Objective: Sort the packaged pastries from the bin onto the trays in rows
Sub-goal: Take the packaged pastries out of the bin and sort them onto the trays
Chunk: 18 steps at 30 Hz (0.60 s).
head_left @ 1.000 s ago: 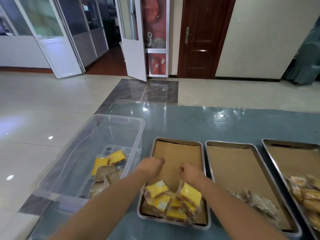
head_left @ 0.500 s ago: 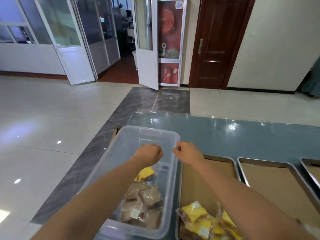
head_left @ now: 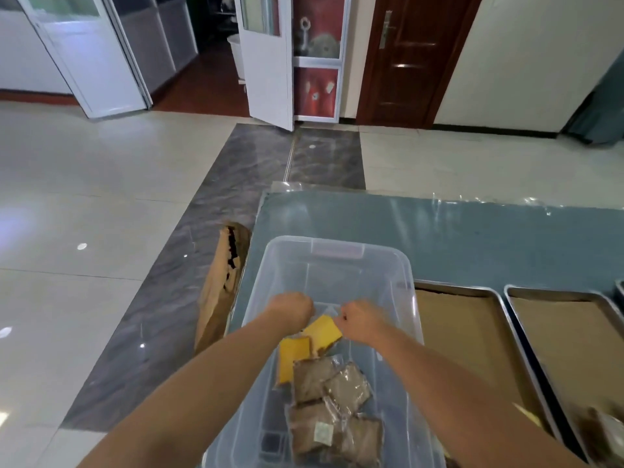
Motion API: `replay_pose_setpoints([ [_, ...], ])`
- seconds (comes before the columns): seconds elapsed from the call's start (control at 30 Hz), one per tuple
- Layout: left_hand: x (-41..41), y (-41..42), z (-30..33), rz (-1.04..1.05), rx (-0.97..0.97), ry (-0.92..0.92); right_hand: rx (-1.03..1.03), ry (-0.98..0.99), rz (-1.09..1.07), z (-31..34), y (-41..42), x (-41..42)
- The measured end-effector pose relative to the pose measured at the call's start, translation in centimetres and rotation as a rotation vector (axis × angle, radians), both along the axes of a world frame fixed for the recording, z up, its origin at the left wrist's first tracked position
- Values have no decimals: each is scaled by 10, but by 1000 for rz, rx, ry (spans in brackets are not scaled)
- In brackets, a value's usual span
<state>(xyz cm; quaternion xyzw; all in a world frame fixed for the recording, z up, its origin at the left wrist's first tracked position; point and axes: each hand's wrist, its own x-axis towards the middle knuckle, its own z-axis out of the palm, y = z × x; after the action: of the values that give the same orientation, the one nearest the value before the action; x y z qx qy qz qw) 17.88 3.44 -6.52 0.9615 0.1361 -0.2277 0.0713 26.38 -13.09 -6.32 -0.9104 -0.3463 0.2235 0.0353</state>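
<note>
A clear plastic bin (head_left: 337, 256) stands on the blue-grey table (head_left: 456, 238). Two yellow pastry packets lie in it, an upper one (head_left: 322, 332) and a lower one (head_left: 293, 361), with several brown packets (head_left: 347, 390) nearer me. Both hands reach down into the bin with curled fingers. My left hand (head_left: 293, 309) covers the upper yellow packet's left corner. My right hand (head_left: 363, 320) pinches its right corner, and the packet sits tilted between them. A paper-lined metal tray (head_left: 462, 332) lies right of the bin. A second tray (head_left: 567, 332) lies beyond it.
The rim of a third tray (head_left: 620, 286) shows at the far right. Some packets (head_left: 604, 430) sit in the near end of the second tray. A torn brown cardboard piece (head_left: 219, 292) leans at the table's left edge, over the tiled floor.
The view swung left from the trays to the bin. Both hands moved from the yellow packets on the first tray into the bin and closed on the upper yellow packet.
</note>
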Motion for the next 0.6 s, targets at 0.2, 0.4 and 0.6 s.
replay_pose_setpoints([
  [0.2, 5, 9, -43, -47, -22, 143, -218, 163, 149, -37, 10, 11],
  [0.4, 18, 2, -83, -126, -64, 300, -360, 364, 337, -74, 12, 4],
  [0.6, 24, 2, -96, -43, -215, 215, -356, 389, 417, -92, 9, -9],
])
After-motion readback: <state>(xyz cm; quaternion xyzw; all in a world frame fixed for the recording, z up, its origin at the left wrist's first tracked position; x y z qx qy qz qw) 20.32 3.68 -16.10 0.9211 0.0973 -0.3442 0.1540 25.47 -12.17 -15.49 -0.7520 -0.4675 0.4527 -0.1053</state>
